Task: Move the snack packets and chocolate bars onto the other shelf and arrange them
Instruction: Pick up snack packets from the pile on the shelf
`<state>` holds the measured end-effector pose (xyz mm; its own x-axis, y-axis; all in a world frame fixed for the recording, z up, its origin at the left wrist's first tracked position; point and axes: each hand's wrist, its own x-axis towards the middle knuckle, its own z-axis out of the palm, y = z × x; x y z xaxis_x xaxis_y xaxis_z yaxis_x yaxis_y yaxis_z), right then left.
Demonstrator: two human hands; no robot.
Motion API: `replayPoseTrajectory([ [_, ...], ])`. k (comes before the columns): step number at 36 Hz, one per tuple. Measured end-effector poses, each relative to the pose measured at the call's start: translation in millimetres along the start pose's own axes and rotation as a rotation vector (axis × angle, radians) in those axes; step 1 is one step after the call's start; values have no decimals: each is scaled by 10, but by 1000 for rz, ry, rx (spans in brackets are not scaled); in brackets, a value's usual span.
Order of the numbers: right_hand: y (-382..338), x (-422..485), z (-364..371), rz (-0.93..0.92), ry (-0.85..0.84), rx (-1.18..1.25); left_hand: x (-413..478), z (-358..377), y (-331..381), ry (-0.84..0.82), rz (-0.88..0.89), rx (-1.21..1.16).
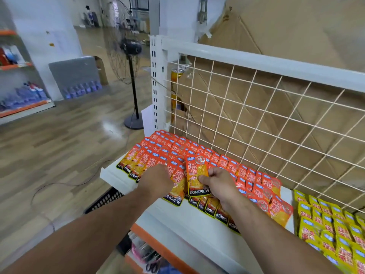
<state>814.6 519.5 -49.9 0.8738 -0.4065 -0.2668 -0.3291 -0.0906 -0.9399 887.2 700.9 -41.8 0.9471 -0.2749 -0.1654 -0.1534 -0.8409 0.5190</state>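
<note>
Several orange snack packets marked KONCHEW lie in overlapping rows on a white shelf. My right hand pinches one orange packet by its lower part and holds it slightly above the rows. My left hand lies knuckles up on the packets just left of it; its fingers curl down onto them, and whether they grip one is hidden. Several yellow packets fill the shelf's right end.
A white wire grid with cardboard behind it backs the shelf. A standing fan is on the wooden floor to the left. A black crate sits below the shelf's left end. A lower orange-edged shelf holds small goods.
</note>
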Motion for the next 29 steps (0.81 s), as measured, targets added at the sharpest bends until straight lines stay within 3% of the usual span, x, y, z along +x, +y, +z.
replayPoseTrajectory([
  [7,-23,-51,-24,-8,34,-20,64,-9,-39,-61,42,149],
  [15,-54,-166,72,22,139,-29,199,-99,-67,-138,207,288],
  [23,-86,-307,356,51,316,-61,280,-294,-176,144,561,356],
  [29,-14,-394,618,101,410,-146,398,-382,-317,162,707,345],
])
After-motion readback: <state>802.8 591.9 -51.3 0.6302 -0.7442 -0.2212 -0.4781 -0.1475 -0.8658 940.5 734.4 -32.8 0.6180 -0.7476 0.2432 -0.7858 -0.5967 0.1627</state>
